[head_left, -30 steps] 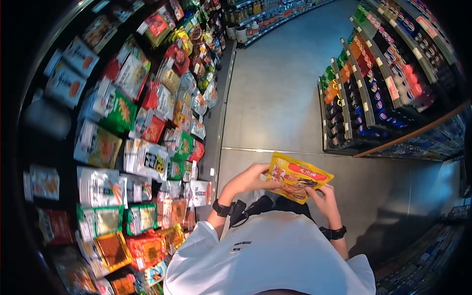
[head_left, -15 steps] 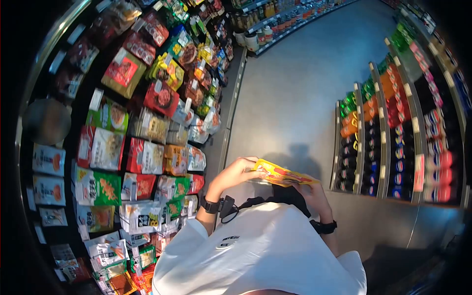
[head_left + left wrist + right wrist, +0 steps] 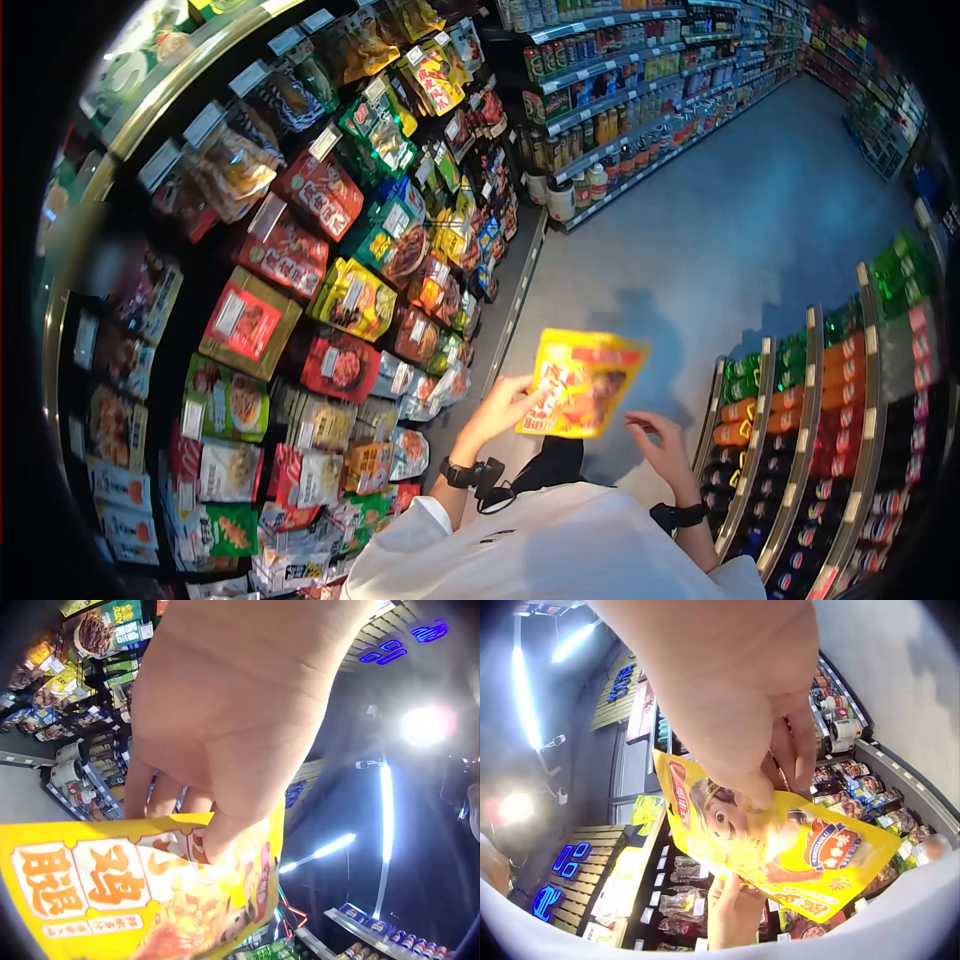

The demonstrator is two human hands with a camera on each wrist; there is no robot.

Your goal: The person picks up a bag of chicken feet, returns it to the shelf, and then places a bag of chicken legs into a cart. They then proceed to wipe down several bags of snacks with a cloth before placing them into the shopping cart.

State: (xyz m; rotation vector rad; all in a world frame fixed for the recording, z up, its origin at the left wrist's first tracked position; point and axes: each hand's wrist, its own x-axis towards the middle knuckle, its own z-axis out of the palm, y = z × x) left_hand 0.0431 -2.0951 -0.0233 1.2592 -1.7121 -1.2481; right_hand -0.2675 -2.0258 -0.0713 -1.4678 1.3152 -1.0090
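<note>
A yellow snack pouch (image 3: 590,385) printed with red lettering and a food picture is held up in front of the white shirt. My left hand (image 3: 502,408) pinches it by its left edge. In the left wrist view the thumb lies across the printed front of the pouch (image 3: 112,889), and the other fingers go behind it. Off the pouch's lower right side, my right hand (image 3: 662,447) stands apart in the head view with loosely bent fingers. The right wrist view shows the pouch's other side (image 3: 780,840) with a cartoon face, partly covered by that hand.
To the left rises a rack of hanging snack packets (image 3: 330,300) with price tags. Shelves of cans and jars (image 3: 610,120) run along the back. Soda bottles (image 3: 800,430) fill the shelves at the right. Between them lies a grey aisle floor (image 3: 690,230).
The pouch has turned from nearly edge-on to face up, and the right hand has let go of it. The head view has shifted, showing more of the back shelves.
</note>
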